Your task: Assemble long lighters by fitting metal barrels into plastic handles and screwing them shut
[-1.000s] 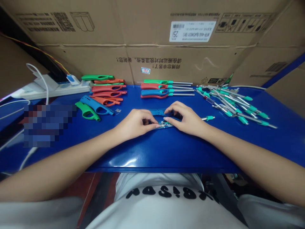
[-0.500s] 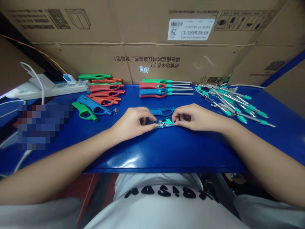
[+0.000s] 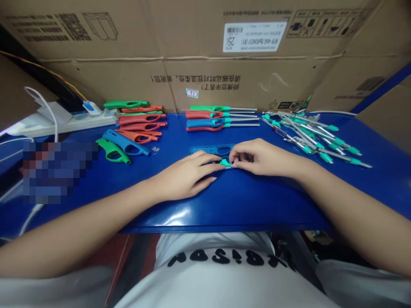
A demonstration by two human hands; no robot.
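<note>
In the middle of the blue table, a blue lighter handle half lies under my fingers, mostly hidden, with a green trigger piece (image 3: 225, 162) showing in it. My right hand (image 3: 253, 157) pinches at the right end of this green piece with thumb and forefinger. From the left, my left hand (image 3: 189, 173) lies palm down over the handle half, fingers stretched out and touching it near the green piece. Just behind, another blue handle half (image 3: 199, 149) rests on the table, its right part behind my right fingers.
Loose red, green and blue handle shells (image 3: 141, 119) lie at the back left, near several tiny screws (image 3: 155, 149) and a white power strip (image 3: 64, 122). Assembled lighters (image 3: 205, 123) sit at the back centre. Metal rods with green parts (image 3: 316, 134) are heaped at right. A cardboard box (image 3: 128, 77) walls the back.
My left hand has gone from a pinch at the handle's left end to flat, stretched fingers over it. My right hand stays at the green piece.
</note>
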